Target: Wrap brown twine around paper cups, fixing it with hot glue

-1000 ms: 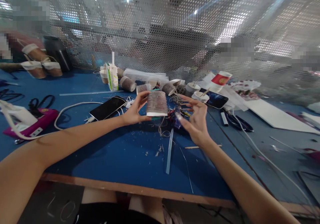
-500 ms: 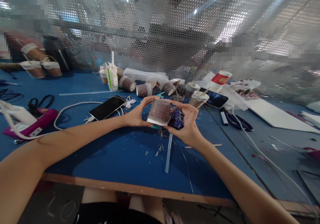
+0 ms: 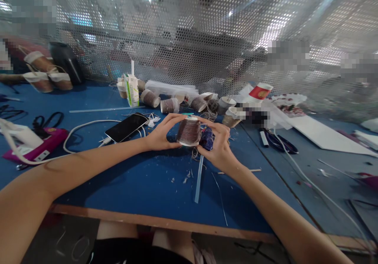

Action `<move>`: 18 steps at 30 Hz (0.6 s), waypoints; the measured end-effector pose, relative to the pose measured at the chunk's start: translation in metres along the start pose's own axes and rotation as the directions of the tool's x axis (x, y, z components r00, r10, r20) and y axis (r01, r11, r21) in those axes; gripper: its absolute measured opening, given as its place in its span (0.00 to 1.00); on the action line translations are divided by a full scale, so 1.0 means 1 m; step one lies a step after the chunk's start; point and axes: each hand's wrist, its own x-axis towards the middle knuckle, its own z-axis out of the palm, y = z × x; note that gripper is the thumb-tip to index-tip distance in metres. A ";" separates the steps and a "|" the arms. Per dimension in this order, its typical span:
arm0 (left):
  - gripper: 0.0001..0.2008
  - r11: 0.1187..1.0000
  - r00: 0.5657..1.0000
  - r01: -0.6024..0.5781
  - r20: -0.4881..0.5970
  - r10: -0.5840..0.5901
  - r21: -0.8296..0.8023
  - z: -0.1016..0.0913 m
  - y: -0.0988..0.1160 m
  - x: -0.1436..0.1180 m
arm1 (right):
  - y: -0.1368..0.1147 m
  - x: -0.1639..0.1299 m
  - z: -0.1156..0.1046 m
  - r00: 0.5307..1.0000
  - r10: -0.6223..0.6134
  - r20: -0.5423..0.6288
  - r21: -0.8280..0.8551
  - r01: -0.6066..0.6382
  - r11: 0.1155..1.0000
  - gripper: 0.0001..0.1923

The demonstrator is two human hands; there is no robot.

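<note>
Since a second ago, right hand (image 3: 217, 146) brought in from open air onto the wrapped cup (image 3: 189, 131), now clasped from both sides and tipped slightly nearer the chest. Blue bench (image 3: 141, 177) littered with thread scraps and trimmings; wooden front edge showing bare below. Just beyond the wrapped cup, a row of similar wound paper cups (image 3: 169, 105) lying on their sides, with a small drink carton (image 3: 132, 89) standing upright to their left. Left of the wrapped cup, a dark phone (image 3: 126, 127) on a white cable; farther left, a pink device (image 3: 35, 144). Right of the wrapped cup, black scissors (image 3: 279, 144) and a red-and-white cup (image 3: 260, 91) further back. Directly below the wrapped cup, a pale glue stick (image 3: 199, 177) pointing toward the bench edge. Behind everything, a perforated metal screen (image 3: 189, 32) closing off the room. Left hand (image 3: 161, 135) curled around the wrapped cup's left wall, thumb over the top; right hand pressed to its right wall, fingers bent, both forearms stretched forward and converging above the bench.
</note>
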 end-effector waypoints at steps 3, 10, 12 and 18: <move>0.40 0.999 0.999 0.003 -0.034 -0.001 0.041 0.001 0.000 -0.001 | 0.001 -0.001 0.000 0.993 0.112 0.032 0.087 -0.114 0.990 0.38; 0.41 0.990 0.981 0.094 -0.179 -0.073 0.109 0.002 -0.001 -0.003 | -0.004 0.006 -0.011 0.956 0.283 0.078 0.162 -0.292 0.943 0.24; 0.40 0.980 0.961 0.151 -0.253 -0.114 0.133 0.002 -0.001 -0.003 | -0.008 0.008 -0.017 0.949 0.304 0.078 0.220 -0.314 0.924 0.17; 0.39 0.951 0.822 0.309 -0.503 -0.266 0.002 0.010 -0.013 -0.007 | -0.016 0.006 -0.030 0.919 0.393 0.022 0.388 -0.371 0.844 0.14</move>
